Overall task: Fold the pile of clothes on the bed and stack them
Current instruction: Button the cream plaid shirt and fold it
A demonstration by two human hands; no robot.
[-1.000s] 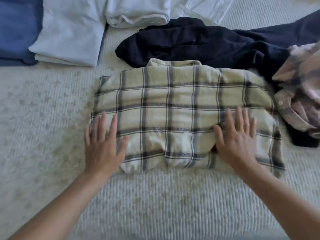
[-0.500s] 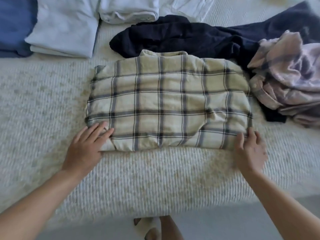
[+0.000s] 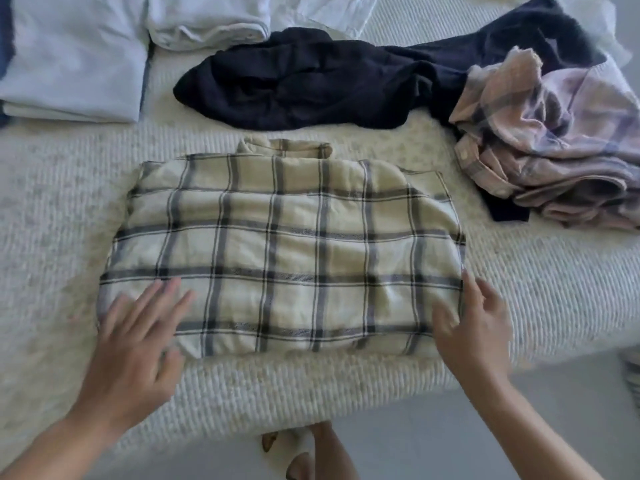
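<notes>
where two hands rest, one plaid shirt lies folded.

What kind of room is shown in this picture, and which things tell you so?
Most likely a bedroom at home. The clothes lie on a bed with a ribbed white cover, a folded plaid shirt sits near its edge, and folded white laundry is stacked behind.

Plaid shirt folded flat; bed.

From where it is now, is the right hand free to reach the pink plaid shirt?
Probably yes. The right hand is open at the folded beige plaid shirt's right edge, holding nothing, and only bare bedspread lies between it and the crumpled pink plaid shirt.
</notes>
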